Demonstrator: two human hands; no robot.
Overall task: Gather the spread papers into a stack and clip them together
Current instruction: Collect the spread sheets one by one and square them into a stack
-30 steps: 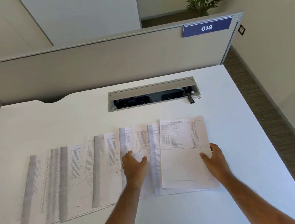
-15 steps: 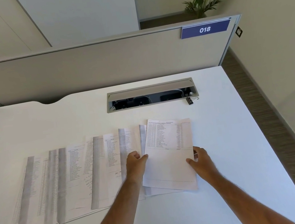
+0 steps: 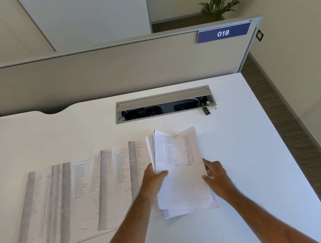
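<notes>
Several printed sheets lie fanned out, overlapping, across the left and middle of the white desk. At the right end of the row a small stack of papers is bunched together, its far edge lifted a little. My left hand grips the stack's left edge, thumb on top. My right hand presses against its right edge. A black binder clip rests on the desk by the right end of the cable tray, well beyond both hands.
An open grey cable tray is sunk into the desk at the back. A grey partition with a blue "018" sign walls the far side. The desk's right edge drops to a striped floor.
Both hands have pushed the rightmost sheets leftward and together into a tighter stack; my left hand went from flat on the papers to gripping the stack's left edge.
</notes>
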